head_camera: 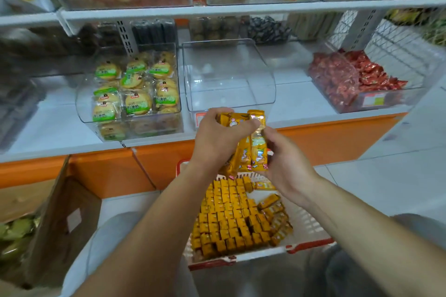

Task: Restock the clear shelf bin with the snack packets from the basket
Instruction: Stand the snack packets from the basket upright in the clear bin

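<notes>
An empty clear shelf bin (229, 79) stands on the white shelf straight ahead. Just below its front edge I hold a bunch of yellow snack packets (251, 147). My left hand (219, 137) grips their upper ends from the left. My right hand (287, 164) holds their lower ends from the right. Under both hands sits a white basket with a red rim (306, 246), packed with several rows of the same yellow packets (231, 222).
To the bin's left is a clear bin of round green-labelled biscuits (135, 94); to its right a bin of red-wrapped sweets (350, 79). An orange shelf base (108, 171) runs below. A brown cardboard box (62, 229) stands at lower left. More bins fill the upper shelf.
</notes>
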`<state>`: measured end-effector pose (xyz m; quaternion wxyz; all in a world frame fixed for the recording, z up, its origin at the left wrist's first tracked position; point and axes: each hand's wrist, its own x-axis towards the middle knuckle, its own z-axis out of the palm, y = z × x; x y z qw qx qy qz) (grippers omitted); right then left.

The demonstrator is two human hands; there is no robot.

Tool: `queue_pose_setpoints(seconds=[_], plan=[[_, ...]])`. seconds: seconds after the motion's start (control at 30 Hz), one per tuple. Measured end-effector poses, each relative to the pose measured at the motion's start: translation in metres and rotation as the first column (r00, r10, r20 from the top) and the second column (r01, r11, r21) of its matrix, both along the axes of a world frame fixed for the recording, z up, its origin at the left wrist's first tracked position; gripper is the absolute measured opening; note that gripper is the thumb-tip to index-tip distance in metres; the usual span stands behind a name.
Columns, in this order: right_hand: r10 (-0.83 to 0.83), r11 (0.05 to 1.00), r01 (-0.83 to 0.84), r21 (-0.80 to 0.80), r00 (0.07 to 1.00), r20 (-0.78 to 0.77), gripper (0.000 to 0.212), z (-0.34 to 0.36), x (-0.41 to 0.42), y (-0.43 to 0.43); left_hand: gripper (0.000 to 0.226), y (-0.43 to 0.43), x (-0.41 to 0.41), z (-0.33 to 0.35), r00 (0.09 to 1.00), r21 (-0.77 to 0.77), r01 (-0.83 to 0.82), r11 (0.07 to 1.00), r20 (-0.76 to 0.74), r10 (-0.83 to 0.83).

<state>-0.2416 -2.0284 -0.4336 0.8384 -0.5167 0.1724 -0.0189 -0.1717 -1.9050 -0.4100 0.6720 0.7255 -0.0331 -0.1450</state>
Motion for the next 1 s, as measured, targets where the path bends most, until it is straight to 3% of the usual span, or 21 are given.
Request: queue_pose_setpoints(seconds=[0.13, 0.33, 0.53, 0.67, 0.8, 1.0], plan=[[0.116, 0.991, -0.122, 0.049, 0.986, 0.121, 0.042, 0.012, 0.002, -0.012, 0.060, -0.003, -0.003, 0.016, 0.988, 0.003, -0.059, 0.998, 0.144, 0.058], [-0.040, 0.996, 0.031, 0.088, 0.994, 0.102, 0.023, 0.020, 0.013, -0.027, 0.057, -0.018, 0.010, 0.040, 0.985, 0.023, -0.083, 0.996, 0.156, 0.079], [-0.087, 0.987, 0.099, -0.125, 0.991, 0.097, 0.013, 0.020, 0.026, -0.035, 0.049, -0.004, 0.030, 0.036, 0.970, 0.124, -0.090, 0.988, 0.235, 0.058], [-0.214, 0.915, 0.255, -0.313, 0.964, 0.159, 0.029, 0.024, 0.044, -0.032, 0.050, 0.024, 0.047, 0.032, 0.964, 0.186, -0.115, 0.976, 0.258, 0.064], [-0.231, 0.874, 0.316, -0.369, 0.938, 0.257, 0.040, 0.030, 0.093, -0.031, 0.049, 0.051, 0.067, 0.027, 0.960, 0.153, -0.163, 0.975, 0.252, 0.121], [-0.067, 0.665, 0.238, -0.708, 0.963, 0.262, 0.037, 0.003, 0.214, -0.029, 0.050, 0.070, 0.107, 0.023, 0.925, 0.128, -0.231, 0.964, 0.337, 0.177]])
